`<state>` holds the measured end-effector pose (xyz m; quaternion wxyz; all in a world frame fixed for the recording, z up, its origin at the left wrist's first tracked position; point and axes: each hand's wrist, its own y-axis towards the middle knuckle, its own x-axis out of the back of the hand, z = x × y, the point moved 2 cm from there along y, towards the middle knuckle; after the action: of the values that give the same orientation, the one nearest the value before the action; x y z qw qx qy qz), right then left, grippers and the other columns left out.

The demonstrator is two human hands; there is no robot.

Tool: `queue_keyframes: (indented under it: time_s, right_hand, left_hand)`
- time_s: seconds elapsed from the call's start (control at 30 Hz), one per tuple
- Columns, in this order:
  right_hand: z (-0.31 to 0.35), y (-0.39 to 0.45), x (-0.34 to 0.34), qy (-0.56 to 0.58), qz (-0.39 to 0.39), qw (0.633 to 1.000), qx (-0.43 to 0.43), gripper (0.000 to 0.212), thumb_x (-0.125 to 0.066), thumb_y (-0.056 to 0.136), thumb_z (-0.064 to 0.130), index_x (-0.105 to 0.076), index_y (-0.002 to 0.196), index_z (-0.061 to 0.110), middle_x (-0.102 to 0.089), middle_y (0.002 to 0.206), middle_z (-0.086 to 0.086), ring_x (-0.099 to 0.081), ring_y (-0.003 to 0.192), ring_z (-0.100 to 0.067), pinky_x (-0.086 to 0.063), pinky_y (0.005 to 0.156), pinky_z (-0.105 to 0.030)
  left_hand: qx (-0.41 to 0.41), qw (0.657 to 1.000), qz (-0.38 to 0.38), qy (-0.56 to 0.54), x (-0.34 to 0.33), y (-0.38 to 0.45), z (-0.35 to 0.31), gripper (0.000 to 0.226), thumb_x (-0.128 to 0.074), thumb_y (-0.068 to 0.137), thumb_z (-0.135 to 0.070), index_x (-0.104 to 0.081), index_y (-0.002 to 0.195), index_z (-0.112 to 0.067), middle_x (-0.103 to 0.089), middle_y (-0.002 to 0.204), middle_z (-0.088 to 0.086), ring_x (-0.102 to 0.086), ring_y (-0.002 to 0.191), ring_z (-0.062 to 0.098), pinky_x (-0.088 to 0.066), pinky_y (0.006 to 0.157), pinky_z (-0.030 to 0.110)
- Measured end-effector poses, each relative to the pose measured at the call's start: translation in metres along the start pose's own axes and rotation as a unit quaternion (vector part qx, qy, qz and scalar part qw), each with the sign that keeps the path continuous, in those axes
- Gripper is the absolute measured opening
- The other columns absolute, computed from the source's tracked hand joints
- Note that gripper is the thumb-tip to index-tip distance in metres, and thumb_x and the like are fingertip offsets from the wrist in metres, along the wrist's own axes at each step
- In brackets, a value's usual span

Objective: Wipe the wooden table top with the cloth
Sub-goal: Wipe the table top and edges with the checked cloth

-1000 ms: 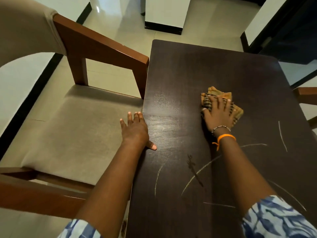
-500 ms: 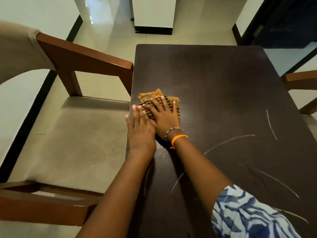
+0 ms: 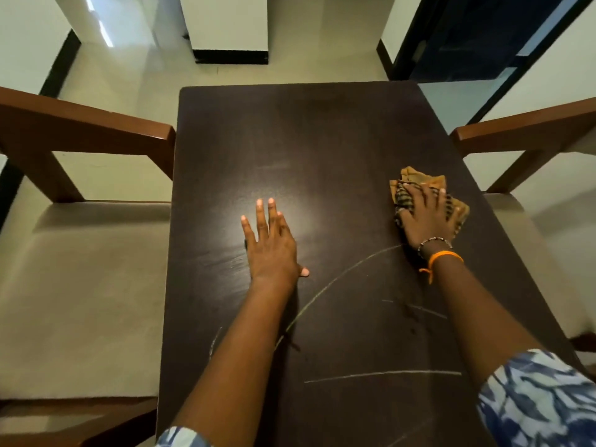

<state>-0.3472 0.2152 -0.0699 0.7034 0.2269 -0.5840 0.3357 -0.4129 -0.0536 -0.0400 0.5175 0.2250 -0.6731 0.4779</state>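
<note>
A dark wooden table top [image 3: 316, 137] fills the middle of the view, with pale chalk-like streaks [image 3: 342, 279] across its near half. A folded orange and dark-striped cloth [image 3: 416, 180] lies near the table's right edge. My right hand [image 3: 425, 217] presses flat on the cloth with its fingers spread; most of the cloth is hidden under it. My left hand [image 3: 271, 246] rests flat on the bare table left of centre, fingers straight, holding nothing.
A wooden armchair with a beige seat [image 3: 80, 285] stands against the table's left side, its armrest [image 3: 96, 124] at table height. A second chair's armrest [image 3: 522, 130] is at the right. A white pillar base [image 3: 229, 43] and dark door frame lie beyond.
My right hand has swept the cloth from the table's left edge across to its right edge. My left hand has moved from the left edge onto the table surface.
</note>
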Motion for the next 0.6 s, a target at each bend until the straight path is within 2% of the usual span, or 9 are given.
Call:
queue_keyframes:
  time_s: [0.1,0.23,0.33,0.4,0.47,0.6]
  right_hand:
    - [0.040,-0.010,-0.008,-0.017,-0.023,0.999,0.040,0.054,-0.049,0.088,0.034,-0.034,0.140,0.030,-0.024,0.153,-0.002,-0.008,0.143,-0.032,-0.007,0.113,-0.059]
    - [0.129,-0.043,-0.031,0.003,0.020,0.979,0.202,0.056,-0.047,0.088,0.036,-0.031,0.141,0.032,-0.018,0.156,0.000,-0.002,0.144,-0.031,-0.001,0.113,-0.058]
    - [0.155,-0.056,-0.037,0.008,0.048,0.957,0.288,0.050,-0.040,0.092,0.043,-0.032,0.141,0.035,-0.019,0.156,0.004,-0.003,0.145,-0.027,0.002,0.113,-0.055]
    - [0.140,-0.049,-0.033,0.011,0.042,0.949,0.312,0.050,-0.043,0.090,0.041,-0.033,0.140,0.037,-0.022,0.155,0.005,-0.006,0.145,-0.027,0.002,0.113,-0.055]
    - [0.106,-0.036,-0.026,0.022,0.017,0.954,0.297,0.053,-0.046,0.086,0.037,-0.036,0.138,0.037,-0.026,0.154,0.005,-0.010,0.145,-0.027,-0.002,0.112,-0.057]
    - [0.007,0.002,-0.004,0.002,-0.007,0.984,0.177,0.059,-0.050,0.086,0.033,-0.031,0.142,0.034,-0.022,0.155,0.003,-0.006,0.145,-0.029,-0.002,0.112,-0.059]
  left_hand:
    - [0.004,1.000,0.002,0.003,0.002,-0.001,-0.002,0.118,-0.061,0.074,-0.059,0.010,0.146,0.000,0.027,0.153,0.018,0.031,0.137,0.036,0.016,0.109,0.055]
    - [0.020,1.000,-0.006,0.020,0.007,-0.002,-0.009,0.119,-0.066,0.074,-0.054,0.012,0.145,0.001,0.026,0.153,0.017,0.030,0.138,0.036,0.016,0.109,0.055]
    - [0.041,0.999,-0.007,0.003,0.015,-0.006,-0.021,0.113,-0.067,0.079,-0.040,0.015,0.145,-0.002,0.025,0.154,0.017,0.028,0.139,0.035,0.015,0.110,0.055]
    - [0.036,0.999,-0.004,-0.011,0.017,-0.006,-0.033,0.102,-0.062,0.084,-0.028,0.015,0.146,-0.004,0.026,0.153,0.018,0.029,0.139,0.036,0.014,0.110,0.057]
    - [0.019,0.999,-0.003,-0.037,0.020,-0.003,-0.051,0.099,-0.060,0.086,-0.027,0.013,0.146,-0.001,0.026,0.153,0.019,0.029,0.139,0.037,0.012,0.111,0.058]
    - [-0.025,0.998,0.019,-0.056,0.024,0.008,-0.101,0.118,-0.067,0.075,-0.050,0.011,0.145,0.003,0.025,0.153,0.018,0.030,0.138,0.037,0.015,0.110,0.055]
